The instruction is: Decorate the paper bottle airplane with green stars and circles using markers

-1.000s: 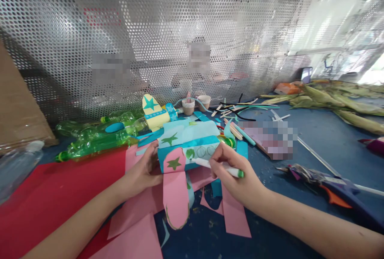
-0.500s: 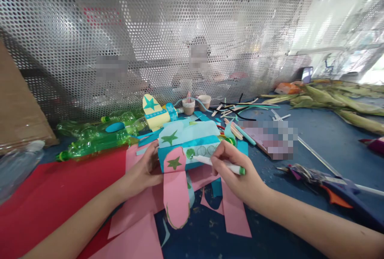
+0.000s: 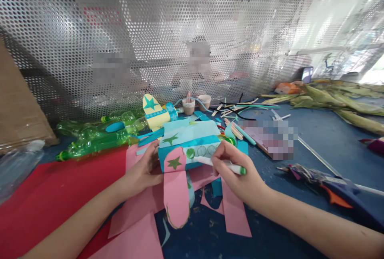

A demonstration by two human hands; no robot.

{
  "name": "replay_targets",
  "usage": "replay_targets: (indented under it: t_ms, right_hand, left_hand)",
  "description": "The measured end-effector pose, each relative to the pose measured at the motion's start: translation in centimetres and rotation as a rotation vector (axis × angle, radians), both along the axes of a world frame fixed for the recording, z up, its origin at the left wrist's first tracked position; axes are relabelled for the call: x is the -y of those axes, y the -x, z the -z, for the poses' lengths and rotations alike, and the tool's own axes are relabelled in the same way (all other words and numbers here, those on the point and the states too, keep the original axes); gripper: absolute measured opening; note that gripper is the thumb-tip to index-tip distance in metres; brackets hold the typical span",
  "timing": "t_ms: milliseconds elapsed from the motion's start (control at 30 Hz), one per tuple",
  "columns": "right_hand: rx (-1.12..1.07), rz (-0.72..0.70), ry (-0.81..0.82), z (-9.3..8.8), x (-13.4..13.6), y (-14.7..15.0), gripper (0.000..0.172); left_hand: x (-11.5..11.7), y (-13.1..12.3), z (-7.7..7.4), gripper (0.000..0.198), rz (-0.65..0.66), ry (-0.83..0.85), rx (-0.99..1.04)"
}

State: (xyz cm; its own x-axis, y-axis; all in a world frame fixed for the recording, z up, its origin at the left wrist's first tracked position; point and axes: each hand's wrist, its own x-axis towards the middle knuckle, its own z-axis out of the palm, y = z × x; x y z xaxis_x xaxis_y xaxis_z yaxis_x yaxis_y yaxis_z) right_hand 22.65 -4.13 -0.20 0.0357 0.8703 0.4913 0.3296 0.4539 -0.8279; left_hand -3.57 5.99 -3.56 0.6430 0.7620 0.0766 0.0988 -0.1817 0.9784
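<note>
A paper-covered craft model point(image 3: 172, 157), probably an airplane, has a blue body, light-blue strips and a pink wing point(image 3: 176, 199) with a green star. My left hand point(image 3: 147, 167) grips its left end, the fingertips partly hidden behind it. In my right hand point(image 3: 232, 165) is a white marker point(image 3: 204, 160) with a green end, pinched between the fingers. Its tip meets or nearly meets the strip, by a circle coloured green point(image 3: 190, 153). More circles in outline run to the right. Pink paper pieces point(image 3: 237, 211) lie under and around the model.
Green plastic bottles point(image 3: 96, 147) lie behind red paper point(image 3: 75, 195) on the left. A yellow paper model point(image 3: 156, 115) and small pots point(image 3: 189, 107) stand at the back. On the right are a phone point(image 3: 264, 137), a glue gun point(image 3: 327, 187) and corn husks point(image 3: 336, 99). Perforated metal sheeting point(image 3: 168, 31) closes the far side.
The marker and my right hand have shifted very slightly. The green circle looks a little more evenly filled. My left hand keeps its hold on the model.
</note>
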Motion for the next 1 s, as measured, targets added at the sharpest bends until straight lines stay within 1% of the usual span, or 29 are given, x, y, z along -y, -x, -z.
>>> replay_targets:
  t_ms: [67,167,267,433,567,667,800,1000]
  right_hand:
    - [0.006,-0.009,0.003,0.02,-0.04,0.01,0.018]
    - [0.014,-0.042,0.002,0.03,-0.09,0.0,0.018]
    - [-0.008,-0.013,-0.008,0.07,-0.11,-0.03,0.018]
    - [0.005,-0.052,0.009,0.23,-0.11,0.0,0.017]
    - [-0.009,0.005,-0.013,0.16,-0.08,-0.04,0.018]
    - [-0.002,0.013,-0.019,0.06,-0.08,-0.09,0.018]
    - [-0.007,0.029,-0.019,0.03,-0.12,-0.12,0.017]
    - [0.001,0.014,-0.012,0.16,-0.16,-0.11,0.017]
  left_hand:
    - [-0.11,0.16,0.2,0.095,0.016,-0.007,0.006]
    - [-0.11,0.13,0.11,0.096,0.021,-0.017,0.012]
    - [-0.05,-0.01,-0.08,0.097,0.02,-0.045,0.018]
    - [-0.03,-0.08,-0.18,0.096,0.016,-0.01,-0.008]
    - [0.02,-0.14,-0.29,0.089,0.003,-0.02,-0.002]
    - [0.11,-0.2,-0.44,0.086,0.016,-0.008,-0.005]
    - [0.15,-0.15,-0.35,0.087,0.033,-0.001,0.002]
    - [-0.06,-0.01,0.11,0.09,0.041,-0.019,0.016]
